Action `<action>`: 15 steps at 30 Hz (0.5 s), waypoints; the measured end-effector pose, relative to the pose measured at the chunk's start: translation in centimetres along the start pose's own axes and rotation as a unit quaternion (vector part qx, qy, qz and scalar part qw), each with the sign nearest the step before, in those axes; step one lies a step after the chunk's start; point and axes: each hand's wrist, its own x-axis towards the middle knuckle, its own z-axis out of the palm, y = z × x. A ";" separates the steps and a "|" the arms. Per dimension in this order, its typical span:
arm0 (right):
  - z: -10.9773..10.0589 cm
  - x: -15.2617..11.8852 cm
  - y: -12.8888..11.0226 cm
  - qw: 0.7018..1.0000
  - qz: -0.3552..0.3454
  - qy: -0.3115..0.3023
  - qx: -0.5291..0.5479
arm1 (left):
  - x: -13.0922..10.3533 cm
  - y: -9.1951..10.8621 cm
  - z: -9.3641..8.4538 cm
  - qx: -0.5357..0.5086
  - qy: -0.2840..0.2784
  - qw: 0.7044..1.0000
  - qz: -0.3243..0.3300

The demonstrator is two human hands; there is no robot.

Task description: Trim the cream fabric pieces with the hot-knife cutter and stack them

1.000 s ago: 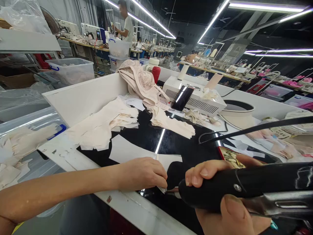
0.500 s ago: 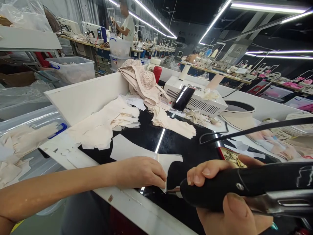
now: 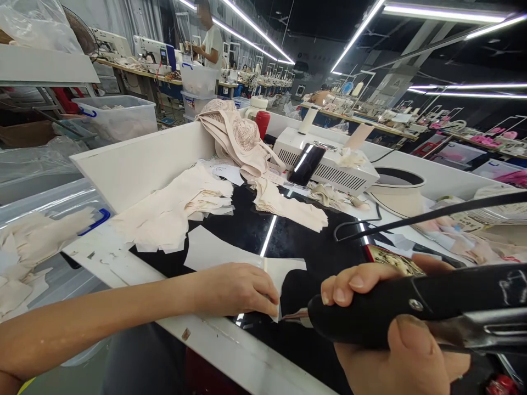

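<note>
My left hand (image 3: 236,291) pinches the near corner of a pale fabric piece (image 3: 222,249) that lies on the glossy black table surface (image 3: 307,244). A cream strip joins that piece at its right part. In my right hand (image 3: 395,351) is a black hand-held tool (image 3: 370,315) with a narrow metal tip and a metal lever along its underside. Fingers wrap over its top, and the thumb presses from the near side. The tip points left, close beside the fabric corner at my left fingertips; whether it touches the cloth I cannot tell.
Stacked cream fabric pieces (image 3: 164,211) lie left, another stack (image 3: 288,206) farther back. Behind are a lace bra (image 3: 234,131), a phone (image 3: 307,164) and a white vented box (image 3: 329,162). A black cable (image 3: 432,214) crosses the right side. A co-worker (image 3: 212,44) stands far off.
The tool in my right hand has drawn back slightly to the right, its tip moving a little off the fabric corner. My left hand keeps its pinch on the cloth.
</note>
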 end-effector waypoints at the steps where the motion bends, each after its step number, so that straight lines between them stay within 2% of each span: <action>1: 0.0 0.0 0.0 1.000 0.002 0.000 -0.001 | 0.0 0.0 0.0 -0.001 0.002 1.000 0.002; 15: -0.1 -0.3 0.1 1.000 0.000 -0.027 -0.005 | 0.3 0.1 0.0 -0.005 0.014 1.000 0.014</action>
